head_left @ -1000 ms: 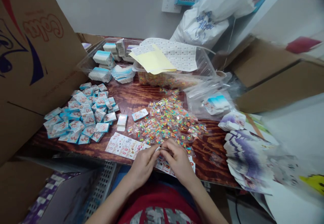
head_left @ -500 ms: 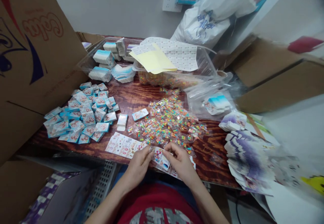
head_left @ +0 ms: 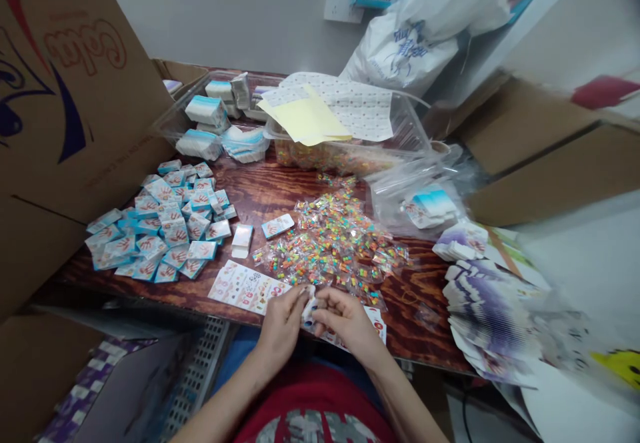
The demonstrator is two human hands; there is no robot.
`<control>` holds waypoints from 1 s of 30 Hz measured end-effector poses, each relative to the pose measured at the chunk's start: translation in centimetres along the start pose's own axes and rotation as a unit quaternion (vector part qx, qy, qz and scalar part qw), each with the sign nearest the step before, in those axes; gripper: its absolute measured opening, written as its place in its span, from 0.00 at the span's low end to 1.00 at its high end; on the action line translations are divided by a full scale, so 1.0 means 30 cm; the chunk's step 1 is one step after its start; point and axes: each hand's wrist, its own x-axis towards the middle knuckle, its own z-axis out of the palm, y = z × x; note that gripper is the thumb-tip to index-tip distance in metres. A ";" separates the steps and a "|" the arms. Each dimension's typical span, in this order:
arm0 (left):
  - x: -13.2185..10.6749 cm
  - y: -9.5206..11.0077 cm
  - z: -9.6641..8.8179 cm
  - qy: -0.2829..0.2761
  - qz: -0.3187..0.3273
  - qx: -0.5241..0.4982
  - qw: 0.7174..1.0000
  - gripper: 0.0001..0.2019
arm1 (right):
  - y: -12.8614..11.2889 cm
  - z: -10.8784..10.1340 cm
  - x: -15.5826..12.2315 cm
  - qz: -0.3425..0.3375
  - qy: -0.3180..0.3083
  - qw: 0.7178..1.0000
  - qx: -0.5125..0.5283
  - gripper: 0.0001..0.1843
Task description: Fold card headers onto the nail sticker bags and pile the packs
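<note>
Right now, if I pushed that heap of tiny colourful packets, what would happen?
The heap of small clear packets would probably slide and spread easily: they lie loose on the wooden table. Each looks very light, and the film may be slippery.

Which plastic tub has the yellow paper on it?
The right clear plastic tub, full of colourful packets, has the yellow paper; the left tub holds blue-topped boxes.

Both hands are low at centre, close together. Left hand [head_left: 283, 326] is palm down, fingers [head_left: 299, 298] curled in toward the midline. Right hand [head_left: 345, 323] is angled inward, fingers [head_left: 330, 303] pinched toward the left's, tips just apart. Bare forearms [head_left: 220, 413] converge from the bottom edge.
</note>
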 end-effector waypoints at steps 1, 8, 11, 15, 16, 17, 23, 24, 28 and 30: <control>-0.007 0.016 0.006 -0.013 -0.020 -0.034 0.999 0.20 | 0.006 0.000 0.004 0.005 0.025 0.999 0.020 0.15; -0.004 0.023 -0.027 -0.064 -0.105 -0.147 0.982 0.22 | -0.025 -0.013 0.067 -0.049 -0.002 0.993 -0.104 0.07; 0.022 -0.013 -0.071 -0.005 -0.135 -0.171 0.976 0.22 | -0.035 0.014 0.137 -0.118 0.091 0.949 -0.277 0.08; 0.049 -0.035 -0.102 0.037 -0.115 -0.174 0.977 0.19 | -0.003 0.053 0.197 -0.183 0.161 0.851 -0.466 0.05; 0.053 -0.037 -0.104 0.038 -0.114 -0.175 0.977 0.19 | 0.005 0.051 0.199 -0.187 0.162 0.847 -0.470 0.06; 0.056 -0.040 -0.103 0.033 -0.118 -0.176 0.977 0.19 | 0.009 0.042 0.195 -0.188 0.162 0.854 -0.458 0.07; 0.071 -0.041 -0.076 -0.040 -0.129 -0.173 0.976 0.20 | -0.050 -0.036 0.113 -0.184 0.101 0.929 -0.305 0.09; 0.074 -0.037 -0.071 -0.056 -0.120 -0.170 0.976 0.20 | -0.069 -0.037 0.097 -0.190 0.084 0.932 -0.297 0.11; 0.083 -0.021 -0.058 -0.113 -0.109 -0.159 0.975 0.17 | -0.124 -0.012 0.061 -0.200 0.033 0.937 -0.285 0.13; 0.085 -0.021 -0.056 -0.132 -0.095 -0.132 0.978 0.14 | -0.137 -0.002 0.059 -0.195 -0.003 0.934 -0.298 0.11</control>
